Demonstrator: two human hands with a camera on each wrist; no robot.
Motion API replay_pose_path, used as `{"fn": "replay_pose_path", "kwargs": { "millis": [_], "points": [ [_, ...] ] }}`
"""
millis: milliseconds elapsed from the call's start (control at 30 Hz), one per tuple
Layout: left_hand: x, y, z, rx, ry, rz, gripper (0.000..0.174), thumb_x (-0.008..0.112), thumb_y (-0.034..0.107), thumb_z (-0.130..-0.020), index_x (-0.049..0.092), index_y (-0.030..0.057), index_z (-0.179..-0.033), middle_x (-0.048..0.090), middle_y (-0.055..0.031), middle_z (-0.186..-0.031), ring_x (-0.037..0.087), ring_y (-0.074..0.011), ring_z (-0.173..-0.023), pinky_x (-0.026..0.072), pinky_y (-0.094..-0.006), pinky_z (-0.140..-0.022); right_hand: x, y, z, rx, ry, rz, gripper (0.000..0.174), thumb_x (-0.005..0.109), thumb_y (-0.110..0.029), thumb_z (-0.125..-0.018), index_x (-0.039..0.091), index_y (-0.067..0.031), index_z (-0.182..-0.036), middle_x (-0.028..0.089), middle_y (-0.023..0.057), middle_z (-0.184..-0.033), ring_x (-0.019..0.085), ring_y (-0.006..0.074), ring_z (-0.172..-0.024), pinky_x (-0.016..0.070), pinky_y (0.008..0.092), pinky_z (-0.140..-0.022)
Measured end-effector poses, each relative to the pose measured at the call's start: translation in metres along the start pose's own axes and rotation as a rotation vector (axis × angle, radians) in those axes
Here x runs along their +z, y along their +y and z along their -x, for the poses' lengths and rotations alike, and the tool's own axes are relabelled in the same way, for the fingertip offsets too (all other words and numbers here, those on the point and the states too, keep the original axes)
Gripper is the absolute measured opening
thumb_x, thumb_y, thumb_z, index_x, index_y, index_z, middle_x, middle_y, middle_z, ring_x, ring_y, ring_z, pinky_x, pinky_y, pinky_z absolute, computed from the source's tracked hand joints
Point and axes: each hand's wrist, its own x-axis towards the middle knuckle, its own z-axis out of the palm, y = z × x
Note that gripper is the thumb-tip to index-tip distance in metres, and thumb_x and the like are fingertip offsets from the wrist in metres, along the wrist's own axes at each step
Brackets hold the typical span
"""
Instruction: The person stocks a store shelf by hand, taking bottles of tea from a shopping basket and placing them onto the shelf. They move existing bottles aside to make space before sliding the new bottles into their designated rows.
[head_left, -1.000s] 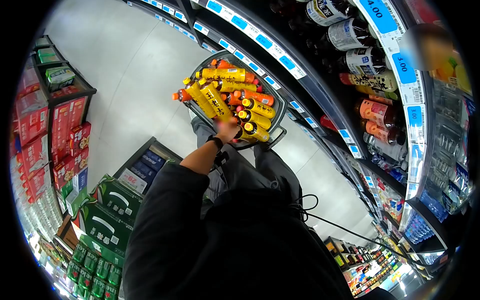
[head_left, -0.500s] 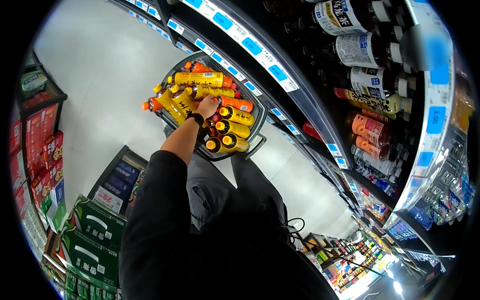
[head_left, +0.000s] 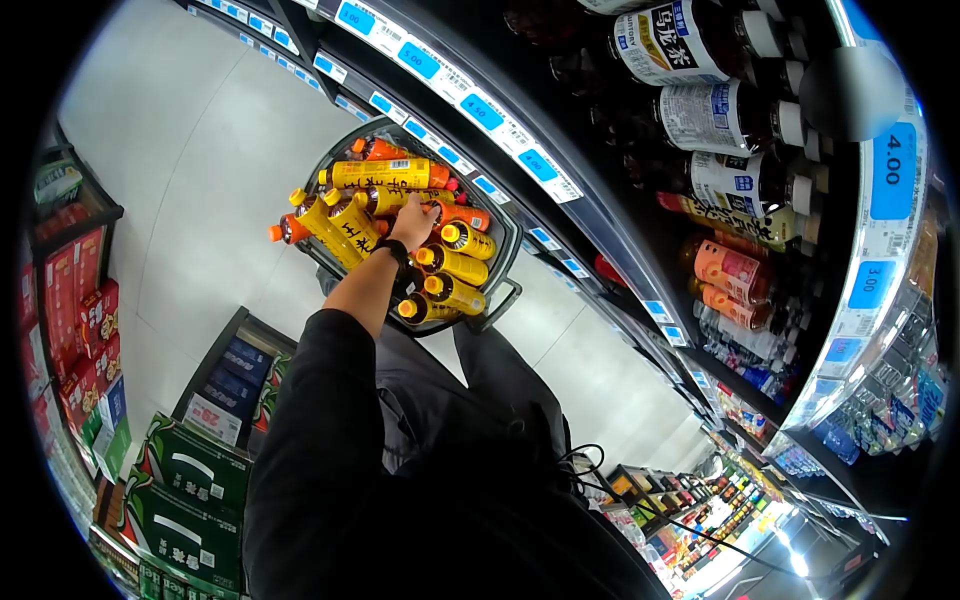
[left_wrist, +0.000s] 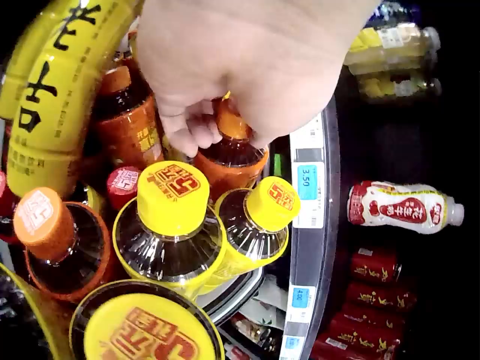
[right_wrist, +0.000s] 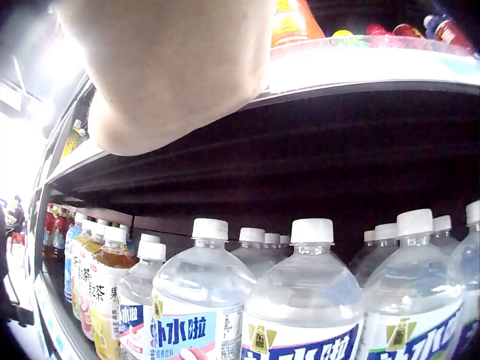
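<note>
Many yellow-capped plastic tea bottles lay heaped in the dark plastic basket beside the price-tagged shelf, so most work seemingly remained. The left hand had its grip clamped on an orange-capped amber bottle there. I could not tell the right hand's grip.

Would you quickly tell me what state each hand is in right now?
Left hand: fingers curled round the top of an orange bottle, gripping it.
Right hand: fingers out of view, so it cannot be told.
</note>
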Motion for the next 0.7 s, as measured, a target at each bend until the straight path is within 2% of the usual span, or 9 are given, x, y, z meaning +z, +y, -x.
{"fn": "replay_pose_path", "kwargs": {
  "millis": [67, 100, 167, 233, 333, 433, 533, 667, 700],
  "points": [
    [-0.001, 0.013, 0.006, 0.118, 0.001, -0.097, 0.039, 0.06, 0.027, -0.092, 0.044, -0.0023, -0.112, 0.063, -0.0297, -0.103, 0.059, -0.0457, -0.103, 0.0475, -0.0477, -0.086, -0.007, 0.031, 0.009, 0.084, -0.054, -0.052, 0.035, 0.039, -0.026, -0.104, 0.054, 0.0044, -0.098, 0.057, 0.0242, -0.095, 0.052, 0.043, -0.083, 0.0383, 0.0504, -0.079],
    [-0.002, 0.022, 0.01, 0.121, 0.001, -0.097, 0.039, 0.06, 0.027, -0.092, 0.044, -0.0023, -0.112, 0.063, -0.0297, -0.103, 0.059, -0.0457, -0.103, 0.0475, -0.0477, -0.086, -0.009, 0.077, 0.014, 0.73, -0.318, -0.18, 0.034, 0.039, -0.026, -0.104, 0.055, 0.0041, -0.099, 0.057, 0.0242, -0.095, 0.052, 0.0429, -0.083, 0.0383, 0.0504, -0.079],
    [-0.007, 0.04, 0.02, 0.09, -0.039, -0.052, 0.037, 0.06, 0.025, -0.091, 0.044, -0.0017, -0.111, 0.061, -0.0301, -0.102, 0.058, -0.0475, -0.1, 0.0467, -0.0493, -0.083, -0.008, 0.077, 0.014, 1.382, -0.577, -0.306, 0.033, 0.039, -0.025, -0.104, 0.055, 0.0037, -0.099, 0.057, 0.0242, -0.095, 0.052, 0.0429, -0.083, 0.0384, 0.0503, -0.079],
    [-0.01, 0.045, 0.022, 0.075, -0.081, -0.01, 0.034, 0.06, 0.023, -0.092, 0.044, -0.0008, -0.11, 0.059, -0.0294, -0.101, 0.056, -0.0476, -0.099, 0.0453, -0.0498, -0.082, 0.0, -0.007, -0.005, -0.043, 0.042, -0.002, 0.033, 0.039, -0.025, -0.104, 0.054, 0.0027, -0.096, 0.056, 0.0227, -0.09, 0.051, 0.0408, -0.079, 0.0383, 0.0494, -0.078],
    [-0.009, 0.05, 0.031, 0.338, -0.008, -0.109, 0.027, 0.06, 0.018, -0.093, 0.044, 0.0001, -0.107, 0.057, -0.0263, -0.098, 0.054, -0.045, -0.095, 0.0445, -0.0498, -0.079, -0.008, -0.014, -0.01, 0.215, -0.019, -0.257, 0.033, 0.039, -0.026, -0.104, 0.053, 0.0016, -0.093, 0.054, 0.0202, -0.086, 0.049, 0.0381, -0.075, 0.0387, 0.0475, -0.075],
    [-0.009, 0.055, 0.041, 0.418, -0.008, -0.179, 0.027, 0.06, 0.017, -0.093, 0.044, 0.0, -0.106, 0.056, -0.0257, -0.099, 0.054, -0.0448, -0.093, 0.0447, -0.0504, -0.078, -0.003, -0.005, -0.008, -0.011, 0.007, -0.055, 0.035, 0.039, -0.027, -0.105, 0.051, 0.0014, -0.089, 0.051, 0.018, -0.082, 0.047, 0.0362, -0.072, 0.0388, 0.0457, -0.073],
    [-0.016, 0.073, 0.055, 0.49, 0.057, -0.131, 0.025, 0.061, 0.015, -0.091, 0.044, 0.0007, -0.104, 0.056, -0.025, -0.096, 0.054, -0.0453, -0.091, 0.0449, -0.0503, -0.077, -0.009, -0.016, -0.01, 0.182, -0.031, -0.177, 0.035, 0.04, -0.028, -0.104, 0.052, 0.0022, -0.09, 0.054, 0.0181, -0.084, 0.05, 0.0371, -0.074, 0.0395, 0.0458, -0.071],
    [-0.032, 0.094, 0.073, 0.561, 0.127, -0.09, 0.024, 0.063, 0.013, -0.088, 0.046, 0.0017, -0.101, 0.055, -0.0237, -0.094, 0.054, -0.0451, -0.089, 0.0447, -0.0497, -0.075, -0.009, -0.016, -0.007, 0.145, -0.071, -0.025, 0.037, 0.04, -0.029, -0.104, 0.054, 0.0033, -0.092, 0.057, 0.0193, -0.086, 0.055, 0.0382, -0.074, 0.0418, 0.046, -0.067],
    [-0.037, 0.1, 0.078, 0.593, 0.145, -0.093, 0.025, 0.064, 0.013, -0.088, 0.046, 0.002, -0.1, 0.055, -0.0235, -0.095, 0.054, -0.045, -0.089, 0.0448, -0.0495, -0.075, -0.005, -0.02, -0.013, 0.049, 0.025, 0.005, 0.037, 0.043, -0.03, -0.103, 0.055, 0.0032, -0.091, 0.058, 0.0191, -0.085, 0.055, 0.0348, -0.073, 0.0428, 0.0443, -0.067]
  ]
}}
